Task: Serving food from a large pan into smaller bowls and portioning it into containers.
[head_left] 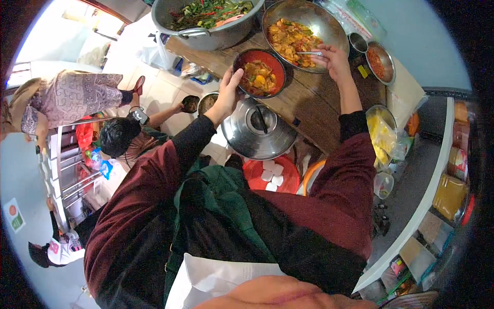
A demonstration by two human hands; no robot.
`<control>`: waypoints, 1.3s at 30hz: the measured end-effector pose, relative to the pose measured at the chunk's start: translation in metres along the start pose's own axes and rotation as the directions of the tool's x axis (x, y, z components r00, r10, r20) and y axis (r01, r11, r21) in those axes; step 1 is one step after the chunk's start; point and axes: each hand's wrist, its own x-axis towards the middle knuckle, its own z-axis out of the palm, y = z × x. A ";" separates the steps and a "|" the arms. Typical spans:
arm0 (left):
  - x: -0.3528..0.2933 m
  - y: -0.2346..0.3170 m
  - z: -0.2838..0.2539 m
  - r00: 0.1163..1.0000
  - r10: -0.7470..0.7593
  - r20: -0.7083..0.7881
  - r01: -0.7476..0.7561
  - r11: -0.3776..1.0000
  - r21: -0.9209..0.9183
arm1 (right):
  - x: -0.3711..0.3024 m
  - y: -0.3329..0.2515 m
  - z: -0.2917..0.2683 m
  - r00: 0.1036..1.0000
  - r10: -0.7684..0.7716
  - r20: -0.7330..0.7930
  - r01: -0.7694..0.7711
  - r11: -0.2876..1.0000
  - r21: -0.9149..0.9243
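Serving looks partway along. The red-lined bowl already carries a portion of orange-yellow stew, with its inner wall showing above the food, so there may be room for more. The wok keeps a far larger heap of the same stew, most of it apparently not yet dished out.

Left hand grips the bowl by its near left side, thumb at the rim; the bowl is held at the table edge, just beside the wok. Right hand is closed on the handle of a metal spoon reaching into the wok. Spoon head seems sunk in the stew; the view is too coarse to be sure.

Surface: worn wooden table. At its far left, a grey basin of leafy greens and red bits; right of the wok, a metal cup and a steel bowl of red, sauce-like food.

Room: below the table edge, a large domed metal lid and a red tub with white blocks. Left, pale floor tiles and a co-worker's hand at a small dark bowl. Right, shelves of packaged goods.
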 end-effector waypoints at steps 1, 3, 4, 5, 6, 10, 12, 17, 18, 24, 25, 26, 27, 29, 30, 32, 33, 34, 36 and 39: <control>-0.002 0.002 0.001 1.000 0.002 -0.001 -0.002 1.000 0.001 | 0.000 -0.001 0.000 1.000 -0.001 0.002 0.001 1.000 0.001; -0.005 0.005 0.001 0.999 0.020 0.043 -0.020 1.000 -0.007 | 0.000 -0.004 0.002 0.998 0.054 0.015 -0.054 0.998 -0.020; -0.007 0.006 0.002 0.999 0.021 0.043 -0.021 1.000 -0.006 | 0.002 -0.002 0.000 0.998 0.053 0.015 -0.053 0.998 -0.019; -0.008 0.008 0.004 0.999 0.029 0.044 -0.028 0.999 -0.026 | 0.004 0.000 -0.001 0.999 0.051 -0.002 -0.051 0.999 0.007; -0.009 0.009 0.005 0.998 0.038 0.044 -0.036 0.998 -0.046 | 0.006 0.002 -0.001 0.999 0.050 -0.019 -0.050 0.998 0.033; -0.009 0.013 0.001 0.997 0.052 0.049 -0.050 0.998 -0.042 | 0.015 0.006 0.003 0.994 0.094 -0.054 -0.090 0.994 0.069; -0.013 0.018 0.004 0.998 0.052 0.020 -0.051 0.997 -0.052 | 0.018 0.008 0.004 0.989 0.108 -0.102 -0.100 0.992 0.079; -0.020 0.036 0.012 0.998 0.047 0.042 -0.045 0.998 -0.043 | 0.021 0.011 -0.001 0.994 0.063 -0.092 -0.048 0.987 0.151; -0.020 0.037 0.013 0.998 0.048 0.046 -0.046 0.998 -0.046 | 0.021 0.010 -0.001 0.993 0.066 -0.097 -0.052 0.989 0.140; -0.020 0.045 0.019 0.999 0.032 0.037 -0.031 0.999 -0.017 | 0.018 0.006 -0.017 0.998 0.040 -0.039 -0.034 0.987 0.155; -0.020 0.046 0.018 0.999 0.035 0.035 -0.034 0.999 -0.019 | 0.017 0.003 -0.014 0.999 0.040 -0.035 -0.034 0.988 0.152; -0.019 0.046 0.018 0.999 0.021 0.032 -0.020 1.000 -0.021 | 0.014 -0.001 -0.009 0.996 0.021 -0.083 -0.010 0.991 0.132; -0.019 0.046 0.018 1.000 0.007 0.029 -0.006 1.000 -0.023 | 0.013 -0.004 -0.007 0.991 0.001 -0.131 0.013 0.994 0.112; -0.016 0.042 0.019 0.998 0.034 0.054 -0.031 0.998 -0.058 | 0.017 -0.002 -0.011 0.988 -0.042 -0.146 0.064 0.987 0.148; -0.014 0.041 0.020 0.995 0.060 0.076 -0.054 0.995 -0.090 | 0.019 -0.002 -0.015 0.983 -0.083 -0.164 0.114 0.976 0.187; -0.020 0.048 0.031 0.998 0.045 0.050 -0.041 0.996 -0.079 | 0.018 -0.006 -0.022 0.978 -0.110 -0.176 0.142 0.974 0.179; -0.024 0.053 0.037 0.999 0.031 0.024 -0.029 0.997 -0.067 | 0.018 -0.007 -0.024 0.973 -0.137 -0.187 0.170 0.970 0.172; -0.026 0.056 0.044 0.999 0.029 0.032 -0.027 0.997 -0.068 | 0.013 -0.014 -0.028 0.971 -0.141 -0.194 0.174 0.970 0.168; -0.029 0.062 0.048 0.998 0.019 -0.059 -0.019 1.000 -0.008 | 0.008 -0.029 -0.019 0.973 -0.140 -0.182 0.165 0.978 0.130; -0.018 0.061 0.051 0.999 0.035 0.007 -0.035 0.999 0.033 | 0.007 -0.041 -0.036 0.954 -0.244 -0.172 0.269 0.953 0.139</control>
